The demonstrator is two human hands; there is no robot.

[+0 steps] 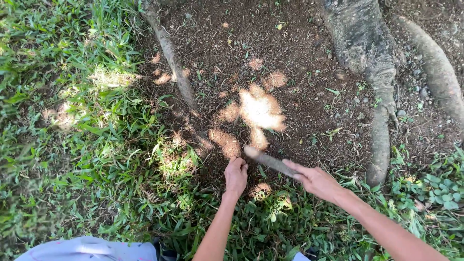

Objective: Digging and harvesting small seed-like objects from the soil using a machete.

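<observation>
My right hand (316, 181) grips a short grey tool or blade (268, 160) that points left and up, its tip resting at the edge of the bare soil. My left hand (236, 175) is closed in a fist just below that tip, down among the grass at the border of the soil; what it clutches is hidden, possibly a tuft of grass. The two hands lie close together, the tool's tip almost touching my left knuckles.
Dark bare soil (290, 82) with sun patches lies ahead. Thick tree roots (379, 87) run down on the right, a thinner root (174, 63) on the left. Dense grass (82, 125) covers the left and the near ground. Pale clothing (92, 250) shows at the bottom.
</observation>
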